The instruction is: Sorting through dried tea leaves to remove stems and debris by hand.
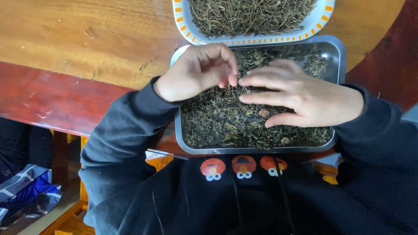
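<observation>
A rectangular metal tray (340, 48) filled with dried dark green leaves (222, 122) sits at the near edge of a wooden table (87, 35). My left hand (198, 72) hovers over the tray's far left part, its fingertips pinched together on a small bit of leaf or stem. Beside it, my right hand (300, 98) rests flat on the leaves with fingers spread, pointing left. The fingertips of both hands almost meet over the tray's middle.
A white tray with an orange-dashed rim (185, 26), holding dried stems, lies just beyond the metal tray. The table has a dark red border (52, 98). My dark sweatshirt (244, 196) fills the bottom. Blue patterned cloth (26, 187) lies lower left.
</observation>
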